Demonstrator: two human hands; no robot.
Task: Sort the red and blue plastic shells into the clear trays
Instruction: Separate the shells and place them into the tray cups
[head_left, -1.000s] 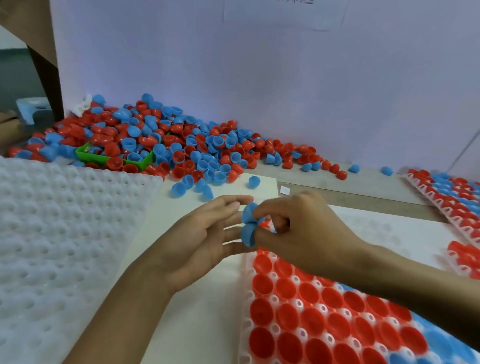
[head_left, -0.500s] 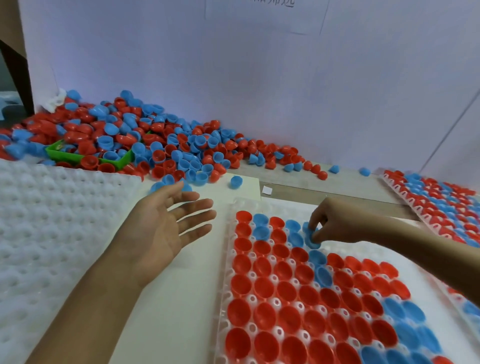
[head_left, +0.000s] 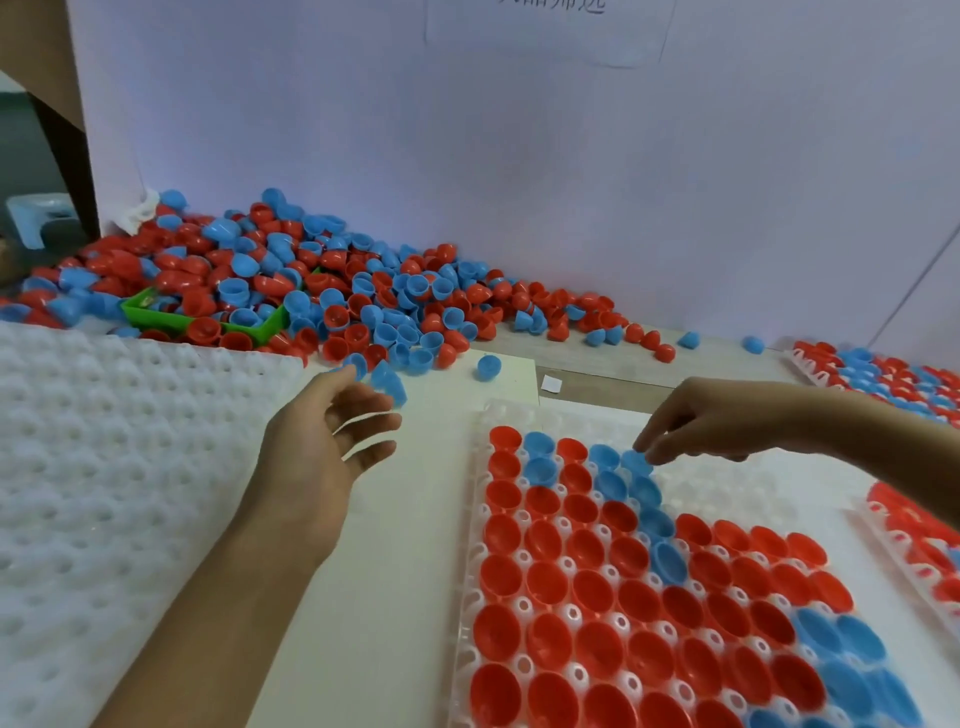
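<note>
The clear tray (head_left: 727, 493) lies in front of me, its near rows full of red shells (head_left: 592, 592) with a diagonal band of blue ones. My right hand (head_left: 701, 421) reaches over the tray's far rows, and its fingertips pinch a blue shell (head_left: 635, 461) sitting in a cell there. My left hand (head_left: 322, 452) hovers open, palm turned inward, left of the tray. Its fingertips are close to two loose blue shells (head_left: 387, 382). A big pile of red and blue shells (head_left: 322, 291) lies along the back wall.
A stack of empty white trays (head_left: 104, 467) fills the left. A green bin (head_left: 156, 314) sits half buried in the pile. Filled trays lie at the far right (head_left: 883, 374) and right edge (head_left: 914, 540). One blue shell (head_left: 488, 366) lies alone.
Both hands held blue shells together a second ago. The right hand carried them to the tray's far rows and moved slightly right, while the left hand opened and drew back toward the pile.
</note>
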